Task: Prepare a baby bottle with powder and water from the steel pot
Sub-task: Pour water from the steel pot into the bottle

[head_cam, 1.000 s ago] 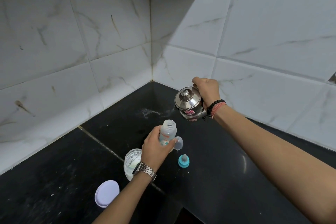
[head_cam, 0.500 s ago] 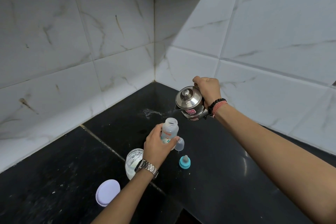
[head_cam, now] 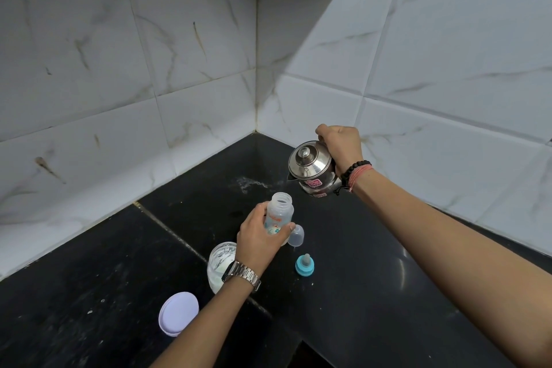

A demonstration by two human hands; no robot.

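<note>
Gripping the baby bottle (head_cam: 279,216) round its lower body, the left hand (head_cam: 259,240) holds it upright on the black bench (head_cam: 373,278), thumb and fingers curled round the printed part; the bottle's mouth is uncapped. Up and to the right, the right hand (head_cam: 340,143) is closed on the handle of the steel pot (head_cam: 312,169), which hangs in the air with its lid on, tilted so that its small spout points down and left toward the bottle's mouth. Spout and bottle are near but apart. Whether water is running I cannot tell.

Just beside the bottle, on the right, a clear cap (head_cam: 296,235) stands on the bench. Nearer the camera sits the blue ring with its teat (head_cam: 305,266). Behind the left wrist, partly hidden by it, is an open jar (head_cam: 219,263) with white powder inside, and its pale round lid (head_cam: 178,313) lies flat on the bench further left. A smear of white powder (head_cam: 246,184) marks the bench near the tiled corner.
</note>
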